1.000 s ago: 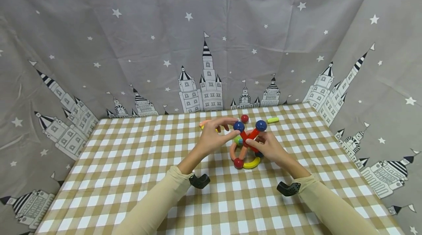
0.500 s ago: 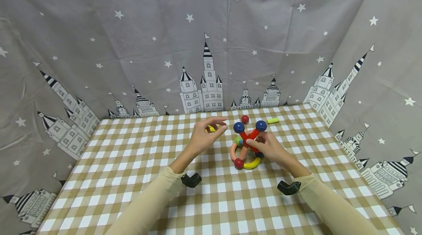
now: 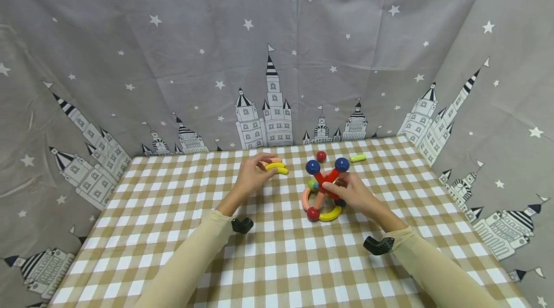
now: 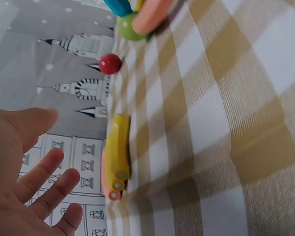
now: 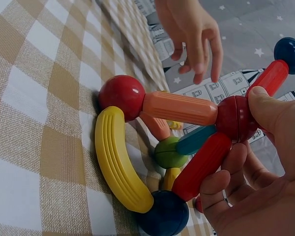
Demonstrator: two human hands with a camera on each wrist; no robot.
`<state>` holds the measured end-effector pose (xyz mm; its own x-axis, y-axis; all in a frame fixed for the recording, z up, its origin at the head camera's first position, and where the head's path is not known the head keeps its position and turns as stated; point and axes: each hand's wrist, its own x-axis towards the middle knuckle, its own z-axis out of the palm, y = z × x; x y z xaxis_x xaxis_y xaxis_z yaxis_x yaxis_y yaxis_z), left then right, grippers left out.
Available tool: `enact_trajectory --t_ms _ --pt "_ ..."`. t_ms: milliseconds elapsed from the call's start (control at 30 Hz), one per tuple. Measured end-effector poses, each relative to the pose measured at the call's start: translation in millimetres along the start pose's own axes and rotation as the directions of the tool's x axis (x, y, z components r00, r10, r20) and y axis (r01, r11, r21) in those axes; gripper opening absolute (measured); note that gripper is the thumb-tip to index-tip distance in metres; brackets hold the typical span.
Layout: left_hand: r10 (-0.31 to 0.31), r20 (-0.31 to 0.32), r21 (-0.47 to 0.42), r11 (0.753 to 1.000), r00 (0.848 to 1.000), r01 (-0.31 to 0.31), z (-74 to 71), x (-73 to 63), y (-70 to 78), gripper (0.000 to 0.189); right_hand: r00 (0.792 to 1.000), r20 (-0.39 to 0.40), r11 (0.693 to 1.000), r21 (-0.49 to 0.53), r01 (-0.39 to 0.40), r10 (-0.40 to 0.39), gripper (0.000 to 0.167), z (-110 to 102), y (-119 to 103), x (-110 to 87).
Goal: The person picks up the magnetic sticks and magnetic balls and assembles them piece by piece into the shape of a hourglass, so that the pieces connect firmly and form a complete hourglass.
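Note:
My right hand (image 3: pixel 357 195) holds a magnetic ball-and-stick structure by its dark red middle ball (image 5: pixel 232 118), thumb on one side and fingers curled behind. Two red sticks rise from it to blue balls (image 3: pixel 313 167). Below, a salmon stick (image 5: pixel 179 108), a red stick and a turquoise stick (image 5: pixel 194 140) slope down to a base of balls and curved sticks, among them a yellow curved stick (image 5: pixel 119 157). My left hand (image 3: pixel 251 173) is beside loose yellow curved sticks (image 4: pixel 117 147) with a salmon stick behind; its fingers are loosely spread, holding nothing.
A loose red ball (image 3: pixel 321 156) lies behind the structure, and a yellow-green stick (image 3: pixel 358 158) lies to its right. Brown-and-white checked cloth (image 3: pixel 173 212) covers the table. A grey castle-print curtain (image 3: pixel 195 34) stands along the table's back edge.
My left hand has left the upper left blue ball and moved left to the loose curved sticks. The right hand and the structure have stayed in place.

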<state>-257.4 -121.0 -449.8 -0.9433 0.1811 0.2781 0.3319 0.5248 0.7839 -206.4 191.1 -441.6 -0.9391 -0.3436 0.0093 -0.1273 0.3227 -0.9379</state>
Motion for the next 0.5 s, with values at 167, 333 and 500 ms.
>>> enact_trajectory --t_ms 167,333,500 --pt "0.014 0.056 0.066 0.998 0.998 -0.018 9.0 10.4 -9.9 0.058 1.000 -0.003 1.000 0.010 0.002 -0.002 0.039 -1 0 -0.7" --pt "-0.005 0.096 0.090 0.996 0.995 -0.003 19.5 17.2 -16.8 0.064 1.000 -0.006 1.000 0.008 0.009 -0.008 0.038 0 1 -0.4" --pt "0.002 0.101 0.126 0.992 0.995 -0.014 25.6 19.7 -19.5 0.064 1.000 -0.006 1.000 -0.001 0.004 -0.004 0.038 2 2 0.6"
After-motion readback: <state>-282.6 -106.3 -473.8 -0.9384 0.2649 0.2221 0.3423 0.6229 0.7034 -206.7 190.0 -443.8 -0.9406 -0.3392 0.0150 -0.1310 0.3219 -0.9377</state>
